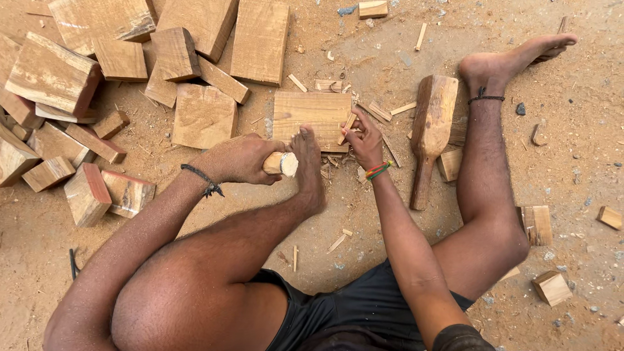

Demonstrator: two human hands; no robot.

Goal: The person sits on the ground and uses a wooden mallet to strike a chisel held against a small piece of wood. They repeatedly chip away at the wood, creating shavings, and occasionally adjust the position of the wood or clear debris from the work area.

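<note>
Sitting on the sandy floor [390, 247], my left hand [237, 159] is wrapped tight around a pale round wooden handle [281, 164]. My right hand [363, 140] pinches a thin wood sliver [345, 129] against the flat board [312, 116], which sits at 12 o'clock from my foot [309, 169]. A wooden mallet [430, 133] lies at 3 o'clock, and cut blocks [130, 78] are piled around 10 o'clock.
</note>
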